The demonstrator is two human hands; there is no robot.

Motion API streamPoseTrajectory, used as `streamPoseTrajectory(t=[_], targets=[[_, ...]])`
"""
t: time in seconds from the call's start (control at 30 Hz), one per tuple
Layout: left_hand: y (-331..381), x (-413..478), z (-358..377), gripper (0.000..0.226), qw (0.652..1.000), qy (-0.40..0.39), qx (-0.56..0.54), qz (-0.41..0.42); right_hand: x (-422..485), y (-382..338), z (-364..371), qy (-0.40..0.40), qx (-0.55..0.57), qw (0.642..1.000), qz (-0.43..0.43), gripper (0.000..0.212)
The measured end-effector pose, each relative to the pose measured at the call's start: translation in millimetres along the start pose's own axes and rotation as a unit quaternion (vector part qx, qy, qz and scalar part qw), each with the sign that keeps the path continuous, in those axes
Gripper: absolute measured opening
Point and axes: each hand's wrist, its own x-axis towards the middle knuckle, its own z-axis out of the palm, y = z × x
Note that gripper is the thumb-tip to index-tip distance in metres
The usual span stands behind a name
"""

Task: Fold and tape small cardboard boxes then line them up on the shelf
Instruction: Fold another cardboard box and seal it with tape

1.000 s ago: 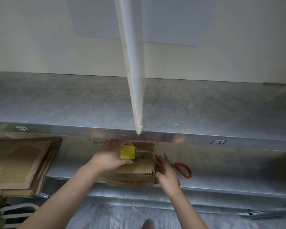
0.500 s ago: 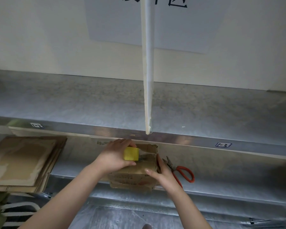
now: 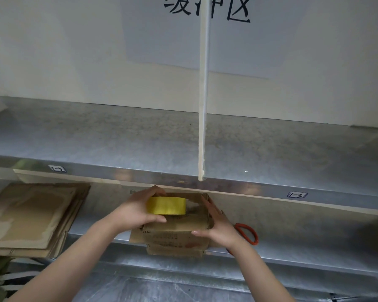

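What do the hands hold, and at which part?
The left hand grips the yellow tape roll by its left end; the right hand presses the cardboard box on its right side.

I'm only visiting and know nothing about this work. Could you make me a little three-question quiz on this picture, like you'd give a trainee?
1. Multiple choice: What does the left hand grip on top of the cardboard box?
A) a marker
B) a yellow tape roll
C) a knife

2. True or false: The orange-handled scissors lie on the shelf to the right of the box.

3. Fill in the blank: The stack of flat cardboard lies to the ____ of the box.

Key: 1 B; 2 true; 3 left.
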Motion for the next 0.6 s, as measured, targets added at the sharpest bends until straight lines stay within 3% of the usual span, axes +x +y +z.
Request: streamPoseTrajectory(t=[0.2,0.43,0.6], targets=[[5.4,-3.7,-15.7,0.063,0.995,-0.011,0.088,0.048,2.6,0.9,3.0,0.008,0.053,0.998,0.024,0.097],[4.0,-6.3,-31.5,0.072,0.959,0.027,0.262,0.109,4.6,3.6,-1.8,-0.021,0.065,0.997,0.047,0.098],[-8.1,-10.2,-33.5,0.071,0.97,-0.01,0.23,0.077,7.1,4.6,2.4,-0.018,0.067,0.996,0.051,0.098]])
